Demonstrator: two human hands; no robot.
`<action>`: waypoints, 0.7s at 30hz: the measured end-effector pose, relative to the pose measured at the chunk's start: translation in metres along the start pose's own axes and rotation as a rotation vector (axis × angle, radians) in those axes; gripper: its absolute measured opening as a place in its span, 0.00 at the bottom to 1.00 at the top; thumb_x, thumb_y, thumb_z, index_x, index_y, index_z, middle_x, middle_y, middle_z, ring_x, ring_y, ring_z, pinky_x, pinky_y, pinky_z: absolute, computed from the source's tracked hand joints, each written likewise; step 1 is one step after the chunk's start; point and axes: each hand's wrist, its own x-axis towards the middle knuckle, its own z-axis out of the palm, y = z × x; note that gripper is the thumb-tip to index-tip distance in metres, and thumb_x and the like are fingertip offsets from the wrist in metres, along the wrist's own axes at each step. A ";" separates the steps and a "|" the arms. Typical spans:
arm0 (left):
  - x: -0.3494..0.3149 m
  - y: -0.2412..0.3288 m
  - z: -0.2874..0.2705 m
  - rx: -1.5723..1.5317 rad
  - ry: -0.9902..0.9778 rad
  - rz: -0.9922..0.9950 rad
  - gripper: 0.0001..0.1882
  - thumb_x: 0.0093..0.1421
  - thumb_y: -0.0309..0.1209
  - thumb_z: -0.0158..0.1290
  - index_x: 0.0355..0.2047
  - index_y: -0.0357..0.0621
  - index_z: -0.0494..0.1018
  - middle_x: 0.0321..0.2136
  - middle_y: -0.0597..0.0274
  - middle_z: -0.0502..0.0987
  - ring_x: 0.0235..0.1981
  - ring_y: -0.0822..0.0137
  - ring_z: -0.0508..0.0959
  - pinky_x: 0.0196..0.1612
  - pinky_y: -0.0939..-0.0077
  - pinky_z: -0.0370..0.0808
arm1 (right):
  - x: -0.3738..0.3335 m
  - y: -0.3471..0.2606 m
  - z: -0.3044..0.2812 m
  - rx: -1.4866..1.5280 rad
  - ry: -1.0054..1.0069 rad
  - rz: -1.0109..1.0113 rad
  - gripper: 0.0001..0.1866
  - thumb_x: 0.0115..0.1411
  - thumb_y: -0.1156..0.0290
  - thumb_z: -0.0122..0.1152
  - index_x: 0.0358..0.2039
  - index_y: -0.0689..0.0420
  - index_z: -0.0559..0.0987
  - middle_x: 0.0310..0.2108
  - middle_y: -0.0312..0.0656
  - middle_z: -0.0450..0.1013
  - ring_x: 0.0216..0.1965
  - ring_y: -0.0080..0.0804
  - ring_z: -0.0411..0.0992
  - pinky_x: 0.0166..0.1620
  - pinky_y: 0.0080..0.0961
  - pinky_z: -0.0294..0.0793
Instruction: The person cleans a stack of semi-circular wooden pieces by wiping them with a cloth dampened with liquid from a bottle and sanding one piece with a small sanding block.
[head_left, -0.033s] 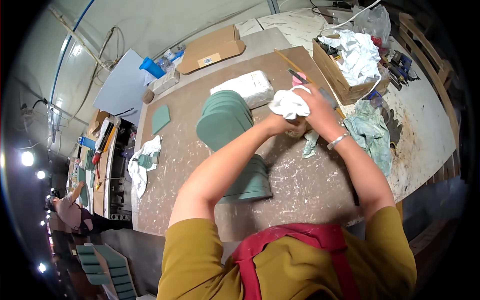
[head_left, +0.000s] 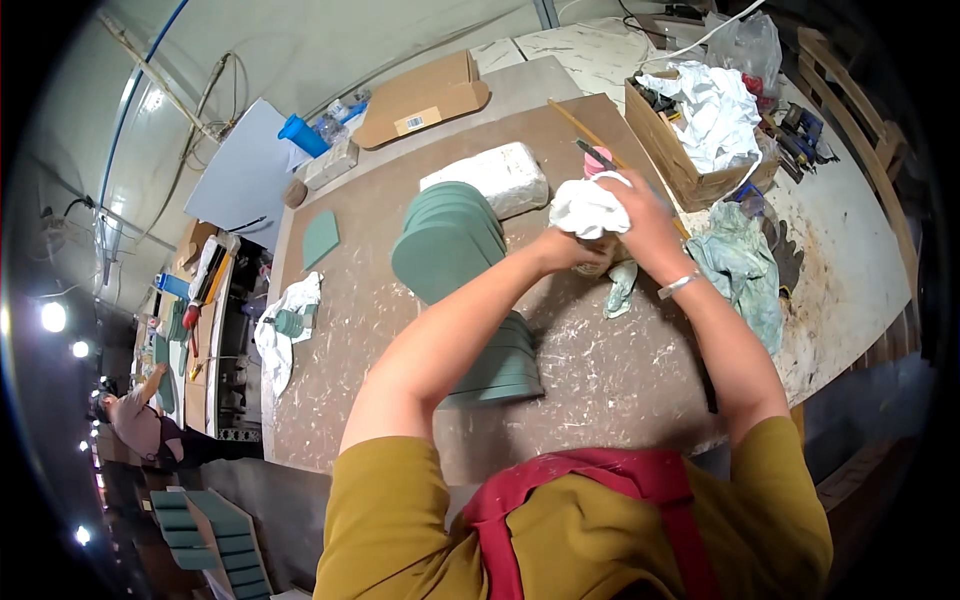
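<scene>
A bunched white cloth (head_left: 588, 208) is in my right hand (head_left: 645, 225), whose fingers are closed on it. Directly below the cloth, my left hand (head_left: 562, 250) is closed round a tan, rounded object (head_left: 600, 258); its kind is mostly hidden by hands and cloth. Left of my hands, a fanned stack of green rounded-end panels (head_left: 440, 255) lies on the brown worktable (head_left: 600, 380). More green panels (head_left: 500, 360) sit nearer me, partly behind my left forearm. A white wrapped block (head_left: 490, 178) lies beyond the stack. A small greenish rag (head_left: 621, 285) hangs beside the tan object.
A cardboard box (head_left: 690, 180) holding white cloth stands at the right, near a green-stained rag (head_left: 745, 260) and a dark glove (head_left: 787, 255). A pink round item (head_left: 598, 160) and a long wooden stick (head_left: 580, 125) lie beyond my hands. Another person (head_left: 140, 415) works far left.
Both my hands and the white cloth have shifted slightly to the right. The panels and other things on the table stay put.
</scene>
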 end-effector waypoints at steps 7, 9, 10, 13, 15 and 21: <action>0.007 0.107 0.008 0.500 0.110 0.075 0.36 0.45 0.42 0.63 0.53 0.44 0.63 0.42 0.49 0.73 0.40 0.46 0.76 0.43 0.58 0.73 | -0.067 0.038 -0.050 0.717 0.337 0.471 0.23 0.54 0.82 0.55 0.52 0.61 0.70 0.48 0.41 0.72 0.49 0.31 0.70 0.53 0.26 0.67; -0.002 0.128 -0.005 0.709 0.024 0.013 0.35 0.45 0.42 0.63 0.51 0.44 0.64 0.41 0.49 0.72 0.39 0.46 0.77 0.42 0.56 0.74 | -0.087 0.037 -0.051 1.256 0.344 0.711 0.22 0.62 0.69 0.57 0.56 0.60 0.67 0.50 0.41 0.71 0.50 0.30 0.70 0.54 0.30 0.69; -0.005 0.135 -0.006 0.798 -0.032 -0.001 0.34 0.45 0.42 0.63 0.50 0.44 0.64 0.41 0.49 0.72 0.39 0.46 0.77 0.42 0.56 0.74 | -0.097 0.046 -0.040 1.446 0.352 0.686 0.23 0.63 0.64 0.56 0.56 0.59 0.67 0.51 0.40 0.70 0.51 0.32 0.70 0.54 0.32 0.69; -0.030 0.146 -0.015 1.063 -0.083 -0.019 0.27 0.45 0.39 0.63 0.44 0.45 0.66 0.35 0.52 0.74 0.36 0.50 0.78 0.37 0.56 0.74 | -0.117 0.064 0.005 1.733 0.357 0.774 0.19 0.65 0.65 0.52 0.54 0.60 0.68 0.49 0.40 0.71 0.51 0.34 0.70 0.55 0.34 0.69; -0.037 0.142 -0.019 1.164 -0.031 0.092 0.24 0.45 0.37 0.62 0.42 0.46 0.67 0.31 0.55 0.75 0.33 0.53 0.78 0.37 0.59 0.73 | -0.125 0.056 0.009 1.766 0.382 0.841 0.20 0.66 0.65 0.49 0.55 0.60 0.67 0.51 0.42 0.70 0.52 0.35 0.69 0.56 0.35 0.68; -0.051 0.164 -0.011 1.305 -0.111 0.140 0.25 0.45 0.36 0.64 0.42 0.49 0.67 0.30 0.61 0.74 0.32 0.57 0.78 0.36 0.64 0.72 | -0.143 0.053 0.017 1.887 0.314 0.871 0.19 0.68 0.65 0.44 0.55 0.60 0.67 0.53 0.43 0.69 0.53 0.37 0.68 0.57 0.37 0.67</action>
